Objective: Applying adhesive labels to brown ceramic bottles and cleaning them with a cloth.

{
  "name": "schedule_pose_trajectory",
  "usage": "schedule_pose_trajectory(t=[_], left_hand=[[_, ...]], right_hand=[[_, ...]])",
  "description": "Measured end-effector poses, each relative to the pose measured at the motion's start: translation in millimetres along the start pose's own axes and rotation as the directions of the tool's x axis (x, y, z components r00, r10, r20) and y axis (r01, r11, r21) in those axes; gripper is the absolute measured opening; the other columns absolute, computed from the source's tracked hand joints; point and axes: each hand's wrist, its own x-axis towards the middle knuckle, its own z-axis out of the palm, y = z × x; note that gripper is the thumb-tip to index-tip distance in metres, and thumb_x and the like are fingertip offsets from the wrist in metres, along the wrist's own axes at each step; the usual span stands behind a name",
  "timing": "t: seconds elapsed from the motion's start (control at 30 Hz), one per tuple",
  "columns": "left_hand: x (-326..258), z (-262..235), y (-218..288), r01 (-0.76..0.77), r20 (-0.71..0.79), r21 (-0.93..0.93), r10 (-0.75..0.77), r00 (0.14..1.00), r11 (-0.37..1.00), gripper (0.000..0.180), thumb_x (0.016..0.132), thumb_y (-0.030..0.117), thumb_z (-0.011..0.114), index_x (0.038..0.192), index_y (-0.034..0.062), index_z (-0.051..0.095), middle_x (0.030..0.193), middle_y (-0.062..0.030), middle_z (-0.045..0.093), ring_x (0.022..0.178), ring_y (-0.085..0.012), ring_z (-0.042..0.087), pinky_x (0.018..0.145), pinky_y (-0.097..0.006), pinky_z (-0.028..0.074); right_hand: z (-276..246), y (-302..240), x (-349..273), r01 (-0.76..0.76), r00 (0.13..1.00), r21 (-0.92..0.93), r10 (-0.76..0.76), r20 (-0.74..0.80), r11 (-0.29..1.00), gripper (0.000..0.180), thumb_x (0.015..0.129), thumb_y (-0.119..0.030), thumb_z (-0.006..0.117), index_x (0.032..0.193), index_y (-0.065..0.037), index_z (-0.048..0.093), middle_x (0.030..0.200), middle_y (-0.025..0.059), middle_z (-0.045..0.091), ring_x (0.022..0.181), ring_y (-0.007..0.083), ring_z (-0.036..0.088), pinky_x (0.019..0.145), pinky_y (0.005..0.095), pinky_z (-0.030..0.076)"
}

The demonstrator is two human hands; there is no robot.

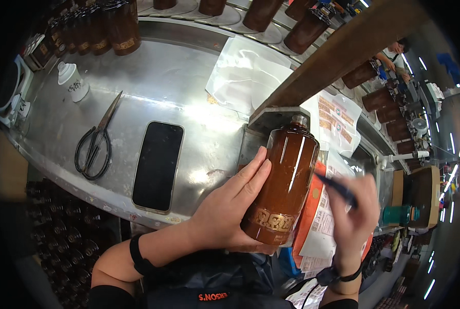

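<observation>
My left hand grips a glossy brown bottle by its lower body, above the near edge of the steel table. The bottle has a gold patterned band near its base and a small capped neck pointing away from me. My right hand is closed around a dark pen whose tip points toward the bottle's right side. Under that hand lies an orange and white stack of printed labels.
On the steel table lie a black phone, black scissors, a small white bottle and clear plastic sheets. Brown bottles stand in rows behind. A wooden beam crosses the right. Another person works far off.
</observation>
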Motion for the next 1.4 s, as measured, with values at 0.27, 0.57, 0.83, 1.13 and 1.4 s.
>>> schedule_pose_trajectory(t=[0.27,0.57,0.83,1.13,1.4], left_hand=[[-1,2,-3,-0.018,0.032,0.010,0.017,0.999,1.000,0.118,0.068,0.048,0.087,0.151,-0.0086,0.025,0.160,-0.0291,0.020,0.139,-0.0422,0.042,0.111,-0.041,0.041],[0,5,-5,0.021,0.156,-0.086,-0.008,0.988,0.996,0.138,0.066,0.041,0.092,0.157,-0.0029,-0.003,0.160,-0.0358,0.007,0.150,-0.0469,0.014,0.122,-0.047,0.020],[0,1,-3,-0.024,0.081,-0.016,0.025,0.996,1.000,0.131,0.066,0.042,0.090,0.156,-0.0055,0.006,0.159,-0.0364,0.013,0.144,-0.0493,0.030,0.115,-0.044,0.035],[-5,-1,-2,-0.039,0.009,0.034,0.038,0.999,0.999,0.122,0.061,0.050,0.091,0.148,-0.0102,0.031,0.156,-0.0332,0.026,0.134,-0.0426,0.048,0.107,-0.040,0.045],[-2,1,2,-0.040,0.003,0.031,0.040,0.999,0.999,0.120,0.064,0.053,0.087,0.147,-0.0124,0.030,0.157,-0.0315,0.026,0.133,-0.0421,0.048,0.106,-0.039,0.046]], right_hand=[[11,-11,-32,-0.106,0.956,0.430,-0.027,0.293,0.896,0.025,0.077,-0.006,0.077,0.100,-0.004,0.071,0.087,0.0036,0.068,0.074,0.0139,0.061,0.067,0.0278,0.049],[14,-4,-38,-0.191,0.975,0.442,0.116,0.190,0.876,0.020,0.078,-0.006,0.079,0.096,-0.001,0.071,0.080,0.0063,0.065,0.070,0.0157,0.059,0.062,0.0267,0.045],[1,-6,-52,0.018,1.000,0.207,-0.022,0.016,0.978,0.038,0.062,0.000,0.073,0.099,-0.011,0.077,0.087,0.0028,0.071,0.079,0.0212,0.063,0.068,0.0317,0.047],[8,-25,-48,0.292,0.951,0.005,-0.291,0.107,0.956,0.038,0.065,-0.013,0.073,0.102,-0.013,0.079,0.093,0.0028,0.066,0.077,0.0187,0.061,0.064,0.0306,0.050],[6,-25,-39,0.312,0.943,0.014,-0.311,0.118,0.950,0.040,0.063,-0.012,0.072,0.102,-0.011,0.079,0.090,0.0021,0.067,0.074,0.0177,0.060,0.061,0.0278,0.048]])
